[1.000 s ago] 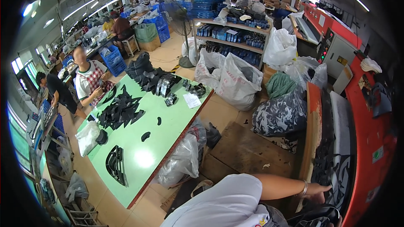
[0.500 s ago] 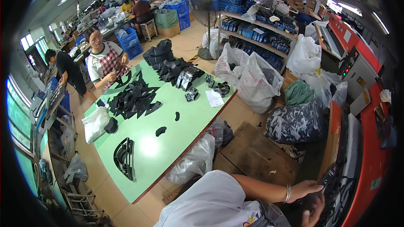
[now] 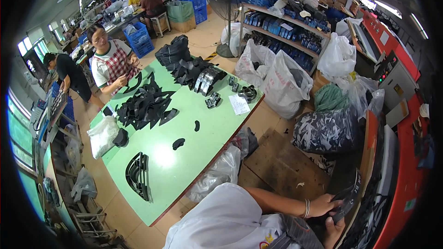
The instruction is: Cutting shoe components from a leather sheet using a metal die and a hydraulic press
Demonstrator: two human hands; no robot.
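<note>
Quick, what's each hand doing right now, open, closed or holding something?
Left hand: closed, holding a dark curved piece.
Right hand: closed on the same piece, partly out of sight.

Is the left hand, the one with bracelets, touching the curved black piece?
Touching. The head view shows the left hand gripping the near end of the curved black piece, with no gap between them.

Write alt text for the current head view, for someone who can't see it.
A person's left hand grips a dark piece, right hand close below, beside a red machine. To their left, a green table bears heaped black pieces; a co-worker in a checked apron stands at its far edge.
</note>
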